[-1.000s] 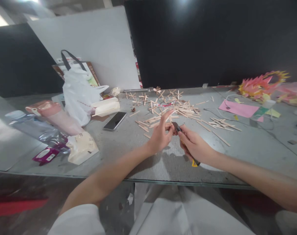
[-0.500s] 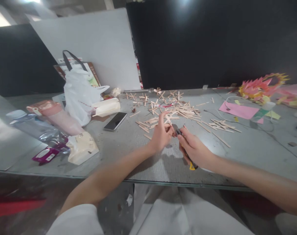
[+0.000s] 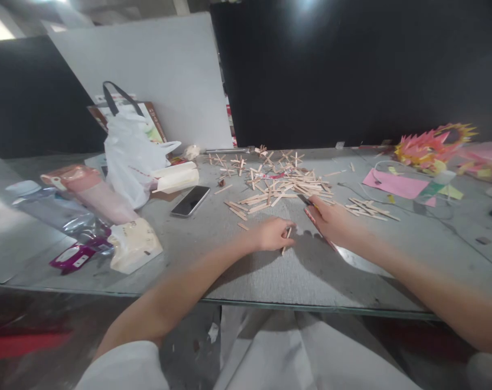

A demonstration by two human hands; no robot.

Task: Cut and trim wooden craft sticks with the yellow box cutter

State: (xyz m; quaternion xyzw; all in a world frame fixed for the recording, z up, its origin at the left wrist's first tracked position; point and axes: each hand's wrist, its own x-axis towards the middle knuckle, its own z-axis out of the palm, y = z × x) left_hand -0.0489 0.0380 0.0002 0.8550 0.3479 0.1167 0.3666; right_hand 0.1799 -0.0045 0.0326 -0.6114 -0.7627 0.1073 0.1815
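Pinching a short stick in the left hand, with thumb and fingers clamped on it, low over the front of the table, well short of the pile of loose sticks; pointing one end of it out below the fingers, toward the near edge; cannot tell whether touching the table or just above. Holding the right hand apart from the left, farther to the right, near the front of the pile; showing a dark tip just past its fingers, too blurred to name; cannot tell the state of those fingers, apart or clamped. Spreading across the back of the pile, several crosses of joined sticks; to the right, a smaller bunch, then a pink sheet and a spiky paper ring. Lying flat to the left of the pile, a phone; farther left, a white bag, a pink bottle, a clear bottle, a pale packet and a purple packet
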